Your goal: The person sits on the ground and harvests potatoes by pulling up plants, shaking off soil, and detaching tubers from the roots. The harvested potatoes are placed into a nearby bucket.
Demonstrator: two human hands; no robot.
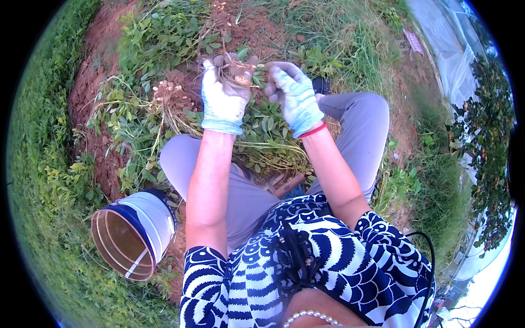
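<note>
Both hands wear pale work gloves with grey palms and are raised close together in front of me. My left hand (227, 92) holds the roots of a peanut plant, with a peanut pod (242, 80) against its fingers. Just right of it, my right hand (292, 90) has its fingers curled near the root ends; whether it grips anything cannot be made out. Below and left of my left hand lies a bunch of peanut pods (167, 90) on pulled plants, their stems (174, 117) trailing toward my knee. More peanut plants (266, 123) lie between my legs.
A white and blue bucket (158, 221) lies tilted by my left knee, its mouth facing me. A wooden handle (289, 185) shows between my thighs. Leafy plants (164, 37) and red soil (96, 74) stretch ahead and left. Plastic sheeting (447, 45) runs along the right.
</note>
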